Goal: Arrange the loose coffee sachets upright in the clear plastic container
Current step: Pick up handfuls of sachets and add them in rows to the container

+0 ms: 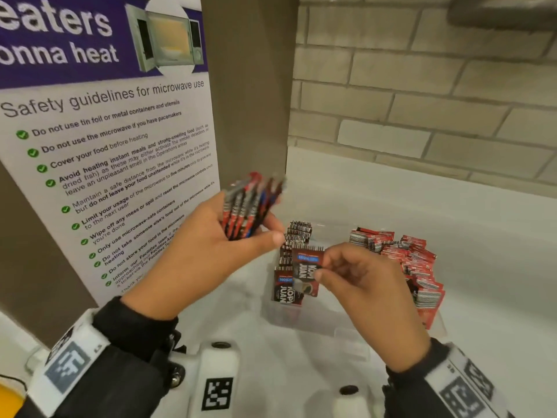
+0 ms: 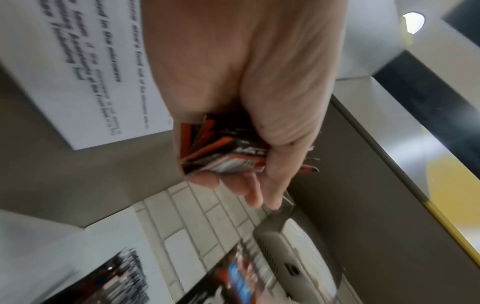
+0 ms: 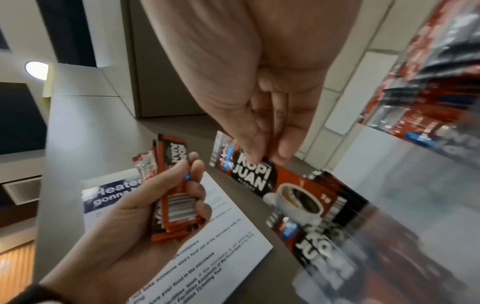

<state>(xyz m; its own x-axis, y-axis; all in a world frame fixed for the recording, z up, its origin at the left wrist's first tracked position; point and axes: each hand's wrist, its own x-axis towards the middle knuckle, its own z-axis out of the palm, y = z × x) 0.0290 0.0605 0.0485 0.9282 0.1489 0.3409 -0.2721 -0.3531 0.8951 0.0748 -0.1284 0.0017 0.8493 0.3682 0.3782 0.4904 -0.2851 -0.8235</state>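
My left hand (image 1: 241, 236) grips a bundle of red and black coffee sachets (image 1: 251, 206) above the counter, left of the clear plastic container (image 1: 313, 322); the same bundle (image 2: 226, 152) shows edge-on in the left wrist view. My right hand (image 1: 324, 268) pinches a single Kopi Juan sachet (image 1: 306, 274) by its edge, held just over the container's left row. That sachet (image 3: 270, 181) faces the right wrist camera, with the left hand's bundle (image 3: 174, 197) beside it. A row of sachets (image 1: 297, 236) stands upright at the container's left and another row (image 1: 413, 260) at its right.
A microwave safety poster (image 1: 105, 146) hangs on the brown panel at the left. A brick wall (image 1: 422, 101) rises behind the white counter (image 1: 452, 224). White gear with a square marker (image 1: 217, 390) sits at the bottom edge.
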